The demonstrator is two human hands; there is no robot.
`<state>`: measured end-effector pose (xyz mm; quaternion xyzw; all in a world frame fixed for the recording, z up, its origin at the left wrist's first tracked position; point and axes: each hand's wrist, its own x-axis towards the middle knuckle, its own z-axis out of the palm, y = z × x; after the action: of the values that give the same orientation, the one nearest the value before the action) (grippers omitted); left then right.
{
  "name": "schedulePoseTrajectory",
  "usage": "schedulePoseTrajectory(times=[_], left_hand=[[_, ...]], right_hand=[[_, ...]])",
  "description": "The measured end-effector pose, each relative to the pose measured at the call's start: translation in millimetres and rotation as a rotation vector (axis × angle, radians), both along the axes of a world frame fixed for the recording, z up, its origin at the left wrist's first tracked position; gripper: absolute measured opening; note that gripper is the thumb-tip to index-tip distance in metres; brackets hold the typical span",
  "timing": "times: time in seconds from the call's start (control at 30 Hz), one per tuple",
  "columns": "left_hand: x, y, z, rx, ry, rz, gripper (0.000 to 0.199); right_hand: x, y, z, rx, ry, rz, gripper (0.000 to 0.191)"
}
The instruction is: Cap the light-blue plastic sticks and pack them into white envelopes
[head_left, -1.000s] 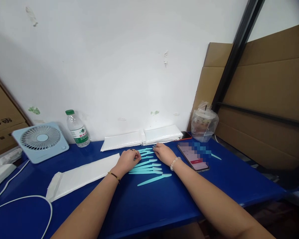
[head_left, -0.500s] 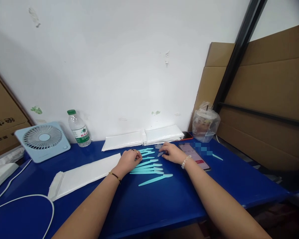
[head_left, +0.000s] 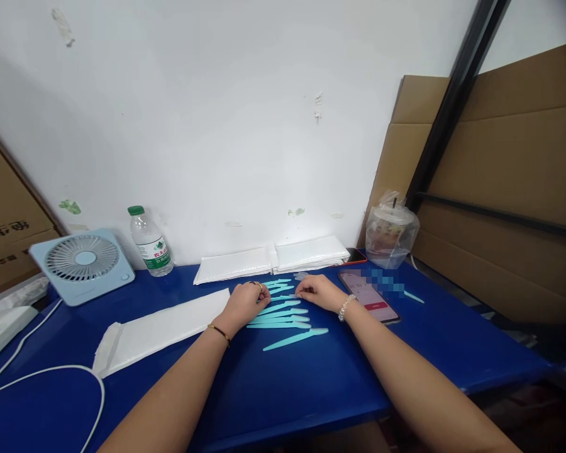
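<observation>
Several turquoise blade-shaped sticks (head_left: 283, 319) lie in a loose column on the blue table (head_left: 311, 390). My left hand (head_left: 248, 302) is closed at their left ends, its fingertips pinched on one turquoise stick. At the right end of a stick in the upper part of the column, my right hand (head_left: 321, 292) pinches a small clear cap. A few more clear caps (head_left: 300, 275) lie just behind my right hand. One turquoise stick (head_left: 295, 340) rests apart, nearest the front.
A white padded envelope (head_left: 165, 330) lies left, and stacked white envelopes (head_left: 309, 253) rest by the wall. Also around are a blue fan (head_left: 82, 264), a bottle (head_left: 151, 245), a phone (head_left: 370, 296), a bagged cup (head_left: 390, 233) and another stick (head_left: 414, 296) at right.
My right hand has moved left to the end of a stick, and its fingers have closed with a clear cap between them. My left hand has stayed in nearly the same place.
</observation>
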<state>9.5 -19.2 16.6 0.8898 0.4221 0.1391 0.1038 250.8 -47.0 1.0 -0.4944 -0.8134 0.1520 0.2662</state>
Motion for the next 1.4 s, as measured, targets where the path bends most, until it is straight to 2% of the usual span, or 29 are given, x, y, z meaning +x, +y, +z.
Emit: schedulePoseTrajectory(times=[0.13, 0.27, 0.33, 0.43, 0.5, 0.6, 0.8, 0.93, 1.13, 1.2, 1.4], left_hand=[[5, -3, -1.8, -0.022, -0.016, -0.041, 0.017], [8, -7, -0.4, -0.06, -0.021, -0.078, 0.019], [7, -6, 1.1, -0.038, -0.037, -0.043, 0.023], [1, -1, 1.4, 0.048, -0.043, 0.066, 0.021], [-2, 3, 0.1, 0.09, -0.016, 0.114, 0.02], [-4, 6, -1.8, 0.088, 0.021, 0.119, 0.015], [-3, 5, -1.4, 0.014, 0.028, 0.096, 0.012], [-5, 6, -2.8, -0.04, 0.008, 0.104, 0.011], [-6, 7, -4.2, -0.054, -0.022, 0.093, 0.011], [-5, 6, -3.6, -0.047, -0.018, 0.091, 0.01], [-5, 6, -2.2, -0.038, -0.012, 0.081, 0.01]], right_hand=[[-9, -4, 2.0, -0.014, 0.011, 0.058, 0.013], [-5, -4, -0.1, -0.078, 0.042, 0.104, 0.011], [0, -1, -2.5, -0.044, 0.037, 0.023, 0.012], [7, 8, -7.9, 0.107, 0.002, -0.16, 0.019], [8, 14, -11.5, 0.16, -0.051, -0.211, 0.024], [4, 17, -12.8, 0.131, -0.162, -0.222, 0.02], [-3, 9, -3.1, 0.081, -0.32, -0.3, 0.014], [1, 7, -2.0, 0.094, -0.224, -0.258, 0.028], [15, 7, -0.2, -0.151, -0.012, -0.231, 0.021], [18, 6, 0.6, -0.188, 0.009, -0.206, 0.017], [14, 8, -4.8, -0.086, 0.026, -0.131, 0.009]])
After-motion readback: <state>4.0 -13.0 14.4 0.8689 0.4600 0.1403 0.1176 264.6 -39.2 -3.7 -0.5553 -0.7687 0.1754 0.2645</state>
